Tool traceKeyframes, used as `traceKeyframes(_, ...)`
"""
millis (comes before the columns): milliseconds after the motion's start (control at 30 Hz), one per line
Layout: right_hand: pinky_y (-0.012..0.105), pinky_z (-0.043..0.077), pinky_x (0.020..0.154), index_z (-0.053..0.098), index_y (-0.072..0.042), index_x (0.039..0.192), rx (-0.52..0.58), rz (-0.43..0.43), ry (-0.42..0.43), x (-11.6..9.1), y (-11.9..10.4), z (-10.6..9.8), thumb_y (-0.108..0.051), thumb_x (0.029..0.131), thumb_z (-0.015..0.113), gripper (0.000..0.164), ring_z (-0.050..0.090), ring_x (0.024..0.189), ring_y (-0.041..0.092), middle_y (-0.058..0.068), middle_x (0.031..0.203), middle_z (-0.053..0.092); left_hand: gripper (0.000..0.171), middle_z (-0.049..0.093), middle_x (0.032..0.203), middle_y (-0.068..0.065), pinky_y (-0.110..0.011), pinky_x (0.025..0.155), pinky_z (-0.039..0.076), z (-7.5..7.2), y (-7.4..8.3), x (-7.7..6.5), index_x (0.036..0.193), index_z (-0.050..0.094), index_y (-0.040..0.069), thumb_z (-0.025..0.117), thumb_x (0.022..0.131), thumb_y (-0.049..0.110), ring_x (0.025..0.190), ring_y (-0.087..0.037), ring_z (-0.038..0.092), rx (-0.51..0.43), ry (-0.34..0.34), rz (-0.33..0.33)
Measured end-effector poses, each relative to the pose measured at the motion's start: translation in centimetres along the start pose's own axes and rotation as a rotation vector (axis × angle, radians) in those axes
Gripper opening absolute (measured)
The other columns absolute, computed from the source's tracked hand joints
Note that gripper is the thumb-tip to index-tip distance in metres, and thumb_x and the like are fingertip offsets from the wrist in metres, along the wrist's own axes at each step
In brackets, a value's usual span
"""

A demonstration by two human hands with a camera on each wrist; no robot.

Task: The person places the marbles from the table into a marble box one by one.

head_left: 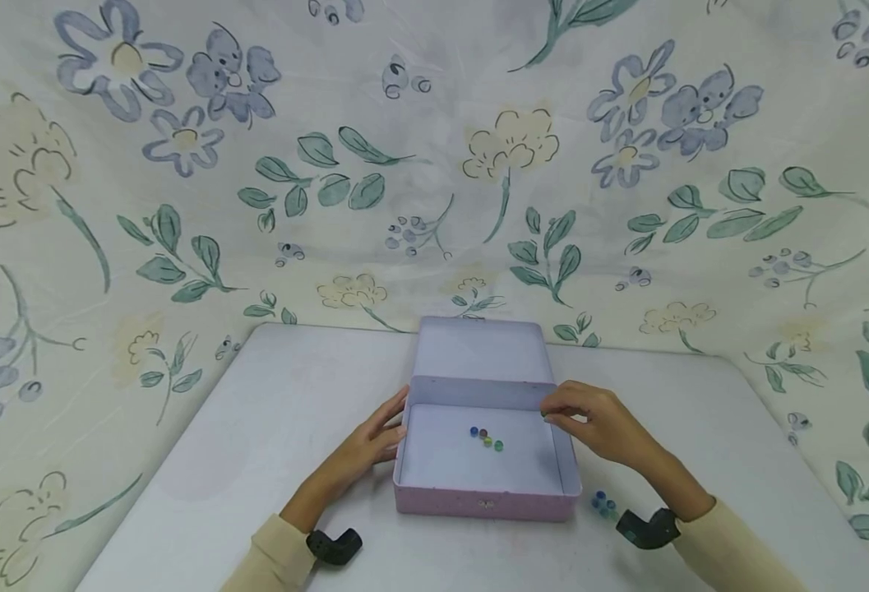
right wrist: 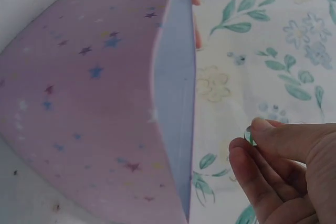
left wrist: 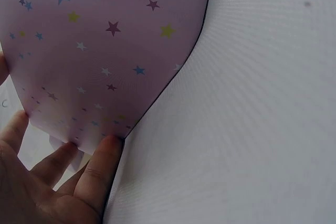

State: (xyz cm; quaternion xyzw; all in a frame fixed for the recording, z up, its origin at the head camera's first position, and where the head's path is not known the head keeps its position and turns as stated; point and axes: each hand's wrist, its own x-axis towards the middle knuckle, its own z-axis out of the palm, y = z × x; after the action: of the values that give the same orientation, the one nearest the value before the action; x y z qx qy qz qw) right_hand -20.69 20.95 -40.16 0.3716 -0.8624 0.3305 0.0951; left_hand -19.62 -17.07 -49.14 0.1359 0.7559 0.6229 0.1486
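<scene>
A shallow tin box (head_left: 486,505), pink outside with small stars and pale inside, lies with its lid (head_left: 480,349) tilted back. Several glass marbles (head_left: 488,441) sit in a loose cluster on its floor. My left hand (head_left: 366,446) rests its fingertips against the box's left wall, fingers spread; the left wrist view shows them touching the starry side (left wrist: 113,66). Over the right rim, my right hand (head_left: 589,418) pinches a clear green marble (right wrist: 248,136) between thumb and fingertips.
Several more marbles (head_left: 603,503), blue and greenish, lie on the white table (head_left: 279,395) right of the box, near the right wrist camera (head_left: 649,528). A flower-patterned cloth (head_left: 434,164) rises behind the table and around its sides.
</scene>
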Motion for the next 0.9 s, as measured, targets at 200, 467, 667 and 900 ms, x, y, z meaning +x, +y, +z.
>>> traceKeyframes(200,0.021,0.059,0.072,0.075,-0.011,0.1,0.012,-0.034,-0.007,1.6,-0.3,0.5,0.004,0.082,0.076,0.024,0.066,0.083,0.007,-0.003,0.093,0.071,0.063,0.014,0.168,-0.01,-0.057,0.108,0.045,0.0,0.2,0.0,0.158,0.017,0.043,0.047,0.105,0.028,0.15,-0.045,0.025,-0.006,-0.008,-0.003)
traceKeyframes(467,0.021,0.058,0.073,0.076,-0.01,0.102,0.049,-0.077,-0.057,4.0,-0.8,1.5,0.003,0.084,0.075,0.023,0.065,0.084,0.006,-0.003,0.096,0.073,0.063,0.013,0.169,-0.009,-0.057,0.109,0.045,-0.3,0.3,-0.1,0.158,0.016,0.044,0.047,0.106,0.028,0.15,-0.044,0.024,-0.01,-0.014,0.009)
traceKeyframes(667,0.021,0.059,0.074,0.076,-0.008,0.102,0.056,-0.135,-0.118,5.4,-1.6,2.2,0.005,0.084,0.074,0.022,0.068,0.087,0.012,0.002,0.098,0.073,0.064,0.013,0.169,-0.01,-0.057,0.109,0.045,-0.2,0.1,0.0,0.159,0.016,0.043,0.047,0.105,0.028,0.15,-0.045,0.024,-0.007,-0.013,-0.001)
traceKeyframes(900,0.019,0.058,0.078,0.076,-0.007,0.104,0.033,-0.135,-0.138,7.0,-2.0,2.7,0.004,0.086,0.073,0.021,0.069,0.09,0.013,0.003,0.1,0.073,0.063,0.014,0.168,-0.01,-0.057,0.109,0.045,-0.2,0.1,0.1,0.159,0.016,0.042,0.047,0.106,0.027,0.15,-0.045,0.025,-0.019,-0.022,0.009)
